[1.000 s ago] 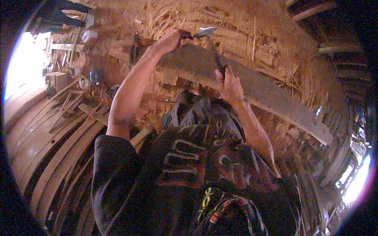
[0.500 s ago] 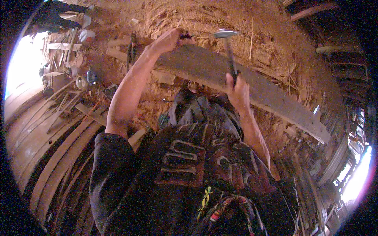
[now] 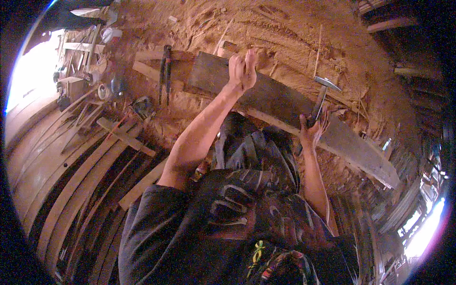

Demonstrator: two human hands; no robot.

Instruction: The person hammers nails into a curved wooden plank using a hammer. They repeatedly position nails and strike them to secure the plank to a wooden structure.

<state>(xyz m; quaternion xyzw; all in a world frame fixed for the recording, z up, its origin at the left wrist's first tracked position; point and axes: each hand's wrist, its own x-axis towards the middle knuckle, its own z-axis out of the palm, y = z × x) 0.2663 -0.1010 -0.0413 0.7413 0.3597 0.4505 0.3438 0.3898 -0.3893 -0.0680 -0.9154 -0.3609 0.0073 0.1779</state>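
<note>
A long grey-brown plank (image 3: 280,97) lies slantwise in front of me, over timber and sawdust-covered ground. My left hand (image 3: 243,71) is over its left part, fingers drawn together and pointing away; whatever they may grip is hidden. On the right, my right hand (image 3: 311,130) holds a hammer (image 3: 327,84) by its dark handle. The metal head is raised past the plank's far edge. Long-handled dark pincers (image 3: 165,73) lie across a piece of timber (image 3: 147,70) left of the plank.
Stacked curved boards (image 3: 71,199) fill the lower left. Beside them lie a short wooden bar (image 3: 126,137), a roll of tape (image 3: 103,91) and a blue container (image 3: 117,87). A small wood block (image 3: 230,46) sits beyond the plank. Dark beams (image 3: 392,24) stand at the upper right.
My left hand has moved right and nearer along the plank; the small dark thing at its fingers no longer shows. My right hand and the hammer have shifted right and nearer. The pincers now show fully.
</note>
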